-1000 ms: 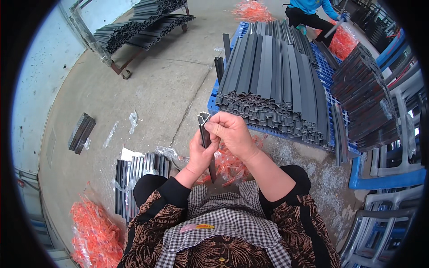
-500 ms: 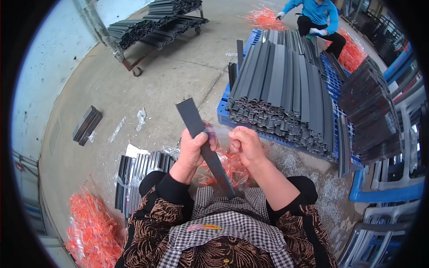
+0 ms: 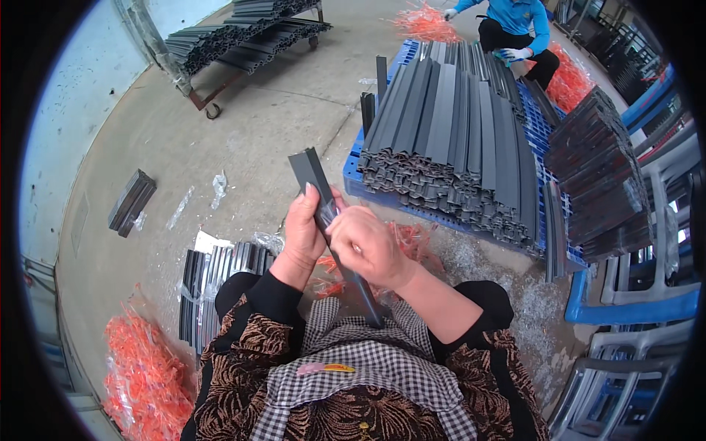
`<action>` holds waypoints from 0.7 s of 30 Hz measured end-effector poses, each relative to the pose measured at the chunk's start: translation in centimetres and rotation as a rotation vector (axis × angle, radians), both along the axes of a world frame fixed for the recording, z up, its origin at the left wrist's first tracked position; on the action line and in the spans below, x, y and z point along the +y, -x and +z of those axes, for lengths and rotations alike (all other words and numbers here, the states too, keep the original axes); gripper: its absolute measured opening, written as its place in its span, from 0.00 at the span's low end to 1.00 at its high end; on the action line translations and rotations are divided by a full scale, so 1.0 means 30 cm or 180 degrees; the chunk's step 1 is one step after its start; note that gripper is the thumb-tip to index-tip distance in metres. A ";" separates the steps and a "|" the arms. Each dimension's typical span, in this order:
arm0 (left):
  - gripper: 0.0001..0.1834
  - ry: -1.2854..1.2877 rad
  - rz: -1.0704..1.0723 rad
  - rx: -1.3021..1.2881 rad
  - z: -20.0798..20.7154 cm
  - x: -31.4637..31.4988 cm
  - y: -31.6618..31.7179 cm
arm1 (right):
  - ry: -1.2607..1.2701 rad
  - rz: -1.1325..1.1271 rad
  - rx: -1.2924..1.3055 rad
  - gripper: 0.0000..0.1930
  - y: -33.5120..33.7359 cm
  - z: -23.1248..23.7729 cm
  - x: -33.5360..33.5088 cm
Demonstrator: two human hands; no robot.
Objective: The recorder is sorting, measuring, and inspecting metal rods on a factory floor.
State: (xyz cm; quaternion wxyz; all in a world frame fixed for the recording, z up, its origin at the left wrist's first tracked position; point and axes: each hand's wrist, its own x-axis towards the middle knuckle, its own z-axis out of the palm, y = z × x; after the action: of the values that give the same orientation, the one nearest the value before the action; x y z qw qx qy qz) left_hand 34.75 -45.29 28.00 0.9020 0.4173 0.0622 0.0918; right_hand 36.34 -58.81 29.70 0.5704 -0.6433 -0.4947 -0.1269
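My left hand (image 3: 297,231) grips a bundle of dark grey profile strips (image 3: 309,170), thumb along one side and fingers behind. The bundle slants from its raised far end to its near end against my checked apron (image 3: 368,371). Closed fingers of my right hand (image 3: 371,250) press against the bundle's middle, right beside my left hand. A bit of clear film (image 3: 326,216) shows around the bundle there; its end runs into the right fingers, which hide it. Several wrapped grey bundles (image 3: 215,283) lie on the floor by my left knee.
A blue pallet (image 3: 353,173) bears a high stack of long grey profiles (image 3: 448,125). Behind it crouches a gloved person in blue (image 3: 518,29). Orange shredded strips (image 3: 143,375) heap at lower left. A loaded wheeled rack (image 3: 198,99) stands far left; metal frames (image 3: 625,375) crowd the right.
My right hand has moved left, from holding the clear film stretched out beside the bundle to pressing against the bundle. The bundle has turned slightly, showing its side.
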 end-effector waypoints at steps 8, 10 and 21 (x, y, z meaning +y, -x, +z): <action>0.19 -0.0097 0.2003 0.0111 0.059 0.329 -0.073 | 0.1063 -0.0810 0.1648 0.04 -0.004 -0.147 -0.167; 0.18 -0.0082 0.2477 0.0118 0.075 0.499 -0.055 | 0.1588 -0.1164 0.1252 0.08 -0.032 -0.238 -0.279; 0.13 -0.1043 0.3850 0.0310 -0.109 1.213 0.238 | 0.4252 -0.2717 0.1480 0.10 -0.123 -0.729 -0.785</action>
State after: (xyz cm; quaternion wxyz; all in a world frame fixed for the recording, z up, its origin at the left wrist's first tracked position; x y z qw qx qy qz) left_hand 27.60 -8.89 24.73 0.6110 0.4447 0.3134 0.5751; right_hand 40.04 -82.34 7.82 0.0584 -0.9893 -0.0483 0.1246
